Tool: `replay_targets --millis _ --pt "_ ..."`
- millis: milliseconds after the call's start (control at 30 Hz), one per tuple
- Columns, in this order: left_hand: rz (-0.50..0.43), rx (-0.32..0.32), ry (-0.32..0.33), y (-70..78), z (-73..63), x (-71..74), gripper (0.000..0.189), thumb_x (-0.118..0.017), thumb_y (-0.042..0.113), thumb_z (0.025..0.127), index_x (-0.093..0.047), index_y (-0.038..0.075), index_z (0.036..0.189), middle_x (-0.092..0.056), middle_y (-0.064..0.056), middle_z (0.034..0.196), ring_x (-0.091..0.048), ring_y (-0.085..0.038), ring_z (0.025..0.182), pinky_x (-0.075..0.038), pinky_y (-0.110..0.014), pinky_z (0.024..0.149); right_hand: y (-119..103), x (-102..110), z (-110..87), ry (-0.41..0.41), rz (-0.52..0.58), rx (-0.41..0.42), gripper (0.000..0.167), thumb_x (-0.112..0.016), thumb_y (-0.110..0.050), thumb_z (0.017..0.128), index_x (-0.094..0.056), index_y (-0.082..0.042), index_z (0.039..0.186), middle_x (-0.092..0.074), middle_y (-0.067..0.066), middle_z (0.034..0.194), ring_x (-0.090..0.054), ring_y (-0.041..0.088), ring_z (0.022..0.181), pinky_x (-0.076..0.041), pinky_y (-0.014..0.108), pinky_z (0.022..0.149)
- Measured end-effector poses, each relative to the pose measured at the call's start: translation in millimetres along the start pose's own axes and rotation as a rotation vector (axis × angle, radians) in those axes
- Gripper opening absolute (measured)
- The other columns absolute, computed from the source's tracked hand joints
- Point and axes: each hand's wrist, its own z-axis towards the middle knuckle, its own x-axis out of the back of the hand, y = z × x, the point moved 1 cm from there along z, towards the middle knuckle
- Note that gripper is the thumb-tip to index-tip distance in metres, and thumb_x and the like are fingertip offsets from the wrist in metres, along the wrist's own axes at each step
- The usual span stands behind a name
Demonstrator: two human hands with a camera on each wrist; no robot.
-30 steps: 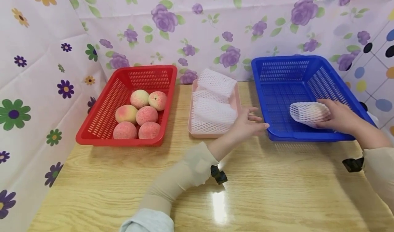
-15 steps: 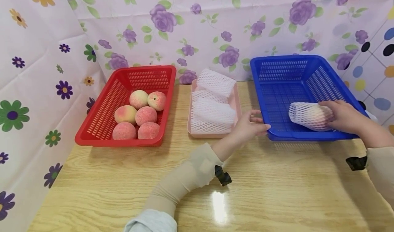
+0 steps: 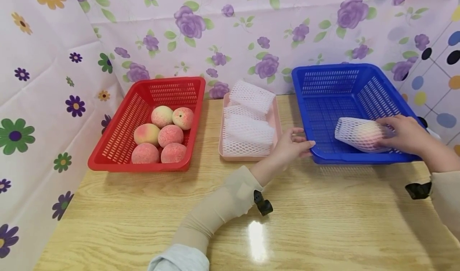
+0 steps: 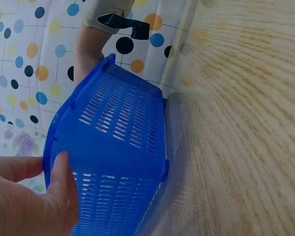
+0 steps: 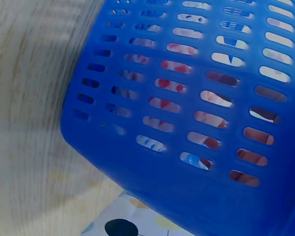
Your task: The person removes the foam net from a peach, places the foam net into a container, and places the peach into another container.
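Observation:
In the head view, my right hand (image 3: 406, 133) holds the near end of a peach (image 3: 371, 133) in a white foam net sleeve (image 3: 346, 131). The wrapped peach lies low in the blue basket (image 3: 325, 107), near its front right corner, with the loose sleeve end pointing left. My left hand (image 3: 292, 145) pinches the basket's left rim near the front corner. In the left wrist view, the fingers (image 4: 63, 172) press the outer wall while the thumb is at the rim's other side. In the right wrist view, the perforated basket wall (image 5: 152, 162) mostly hides the right hand and peach.
A red basket (image 3: 108, 166) on the left holds several bare peaches (image 3: 170, 135). Between the baskets stands a pink tray (image 3: 246, 158) with several white foam sleeves (image 3: 251, 133). All rest on a wood-grain table (image 3: 305, 219), against flowered cloth (image 3: 230, 43) at the back.
My right hand has shifted slightly right along the wrapped peach, showing more of the fruit, and the sleeve end has turned a little. My left hand has come onto the blue basket's rim.

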Motion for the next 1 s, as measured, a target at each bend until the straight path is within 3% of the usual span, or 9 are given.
replay_targets --millis 167,400,667,833,1000 --pt "-0.024 0.017 -0.014 -0.5 1.4 1.2 0.045 -0.063 -0.010 0.085 -0.045 -0.001 0.125 -0.054 -0.005 0.087 -0.062 -0.022 0.072 -0.058 -0.035 0.076 1.0 -2.4 0.3 -0.008 0.050 -0.029 0.056 -0.078 -0.018 0.074 -0.054 0.009 0.117 -0.053 0.039 0.110 -0.039 0.054 0.106 -0.027 0.066 0.086" --pt "-0.046 0.040 -0.027 1.9 2.0 2.9 0.039 -0.062 -0.009 0.085 -0.045 0.003 0.119 -0.056 -0.006 0.088 -0.066 -0.037 0.088 -0.056 -0.040 0.080 -5.1 -3.3 8.2 -0.070 0.172 -0.039 0.061 -0.077 -0.017 0.077 -0.045 0.007 0.123 -0.046 0.039 0.123 -0.036 0.058 0.115 -0.031 0.068 0.089" --pt "-0.095 0.066 -0.050 -0.3 2.9 4.4 0.038 -0.062 -0.009 0.086 -0.046 0.006 0.116 -0.057 -0.007 0.088 -0.062 -0.020 0.069 -0.050 -0.048 0.089 -9.0 -8.8 16.1 -0.179 0.223 -0.075 0.082 -0.073 -0.021 0.081 -0.024 0.012 0.138 -0.035 0.043 0.130 -0.035 0.057 0.117 -0.031 0.069 0.092" --pt "-0.094 0.077 -0.057 -1.5 3.8 3.6 0.038 -0.061 -0.009 0.086 -0.046 0.007 0.117 -0.056 -0.007 0.088 -0.061 -0.018 0.067 -0.056 -0.040 0.082 -9.5 -10.4 15.6 -0.247 0.220 -0.109 0.090 -0.072 -0.026 0.083 -0.017 0.015 0.140 -0.032 0.046 0.130 -0.034 0.059 0.116 -0.031 0.070 0.092" --pt "-0.093 0.070 -0.054 -1.8 4.1 3.8 0.037 -0.061 -0.009 0.086 -0.046 0.007 0.116 -0.056 -0.007 0.088 -0.060 -0.018 0.067 -0.058 -0.033 0.074 -9.8 -11.7 17.1 -0.248 0.218 -0.092 0.089 -0.073 -0.027 0.083 -0.019 0.015 0.139 -0.033 0.045 0.130 -0.035 0.058 0.116 -0.031 0.070 0.092"
